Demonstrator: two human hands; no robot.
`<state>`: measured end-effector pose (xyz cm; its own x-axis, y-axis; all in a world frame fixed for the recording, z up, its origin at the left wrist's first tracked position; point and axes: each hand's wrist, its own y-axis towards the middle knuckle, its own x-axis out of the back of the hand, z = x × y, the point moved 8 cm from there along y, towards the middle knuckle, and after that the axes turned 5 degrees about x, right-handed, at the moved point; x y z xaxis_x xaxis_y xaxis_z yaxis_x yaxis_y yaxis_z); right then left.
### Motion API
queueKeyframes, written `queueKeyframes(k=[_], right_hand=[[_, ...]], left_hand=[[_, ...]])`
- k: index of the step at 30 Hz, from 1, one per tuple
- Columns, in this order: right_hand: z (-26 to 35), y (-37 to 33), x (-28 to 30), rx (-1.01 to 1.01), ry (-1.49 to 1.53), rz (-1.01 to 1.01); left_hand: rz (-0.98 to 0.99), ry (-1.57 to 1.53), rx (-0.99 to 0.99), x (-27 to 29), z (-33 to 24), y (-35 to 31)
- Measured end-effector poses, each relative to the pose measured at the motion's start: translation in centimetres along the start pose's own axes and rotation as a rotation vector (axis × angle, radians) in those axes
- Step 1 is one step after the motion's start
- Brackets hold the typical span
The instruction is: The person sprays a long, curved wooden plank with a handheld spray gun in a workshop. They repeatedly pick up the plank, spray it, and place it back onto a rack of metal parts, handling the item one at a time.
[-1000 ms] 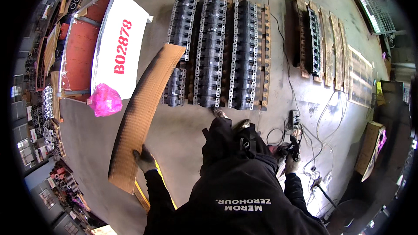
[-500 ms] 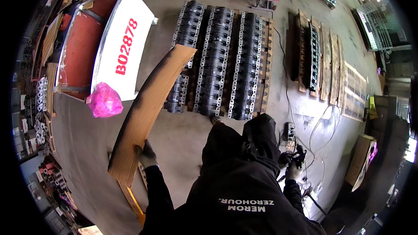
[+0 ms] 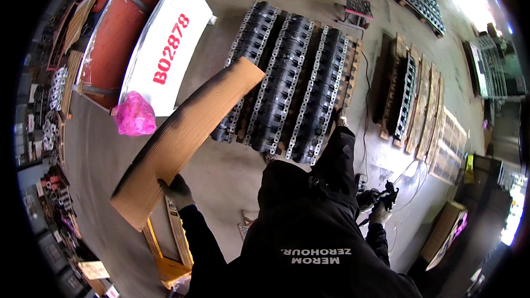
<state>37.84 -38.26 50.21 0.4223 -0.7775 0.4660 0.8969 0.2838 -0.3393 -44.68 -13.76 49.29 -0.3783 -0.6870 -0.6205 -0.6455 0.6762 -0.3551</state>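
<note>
My left hand (image 3: 178,192), in a dark-palmed glove, grips the lower edge of a long curved cardboard sheet (image 3: 193,127). Black smudges run along the sheet's far edge. Its upper end overlaps, in my view, the leftmost of several rows of black segmented metal track links (image 3: 279,80) on a pallet. Off to my right, my gloved right hand (image 3: 380,213) is closed around a black tool (image 3: 390,194) with a gun-like outline. Its exact kind is hard to make out. My shoe (image 3: 342,117) stands by the right side of the pallet.
Left of the links stands a large white-sided bin (image 3: 165,49) with a pink wrapped bundle (image 3: 134,114) at its corner. A yellow pallet jack (image 3: 172,267) is behind my left arm. Wooden pallets (image 3: 422,105) lie to the right. A cable (image 3: 365,99) crosses the floor.
My right leg has stepped forward beside the pallet. The cardboard has tilted further over toward the left at its lower end. The scene has shifted, showing more of the yellow pallet jack.
</note>
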Motion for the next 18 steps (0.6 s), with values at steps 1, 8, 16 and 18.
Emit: queueKeyframes(k=[1,8,16,18], right_hand=[[1.4,1.8,-0.8,0.066,-0.087,0.0],[12.5,13.8,-7.4,0.457,-0.574,0.026],[20.0,20.6,-13.0,0.601,-0.093,0.537],[20.7,21.4,-13.2,0.492,0.102,0.542]], left_hand=[[0.014,0.016,-0.068,-1.4,-0.5,-0.7],[-0.031,0.053,-0.149,-7.3,-3.0,-2.8],[0.011,0.315,-0.404,-22.0,-5.9,-0.9],[0.043,0.318,-0.472,-28.7,-7.4,-3.4]])
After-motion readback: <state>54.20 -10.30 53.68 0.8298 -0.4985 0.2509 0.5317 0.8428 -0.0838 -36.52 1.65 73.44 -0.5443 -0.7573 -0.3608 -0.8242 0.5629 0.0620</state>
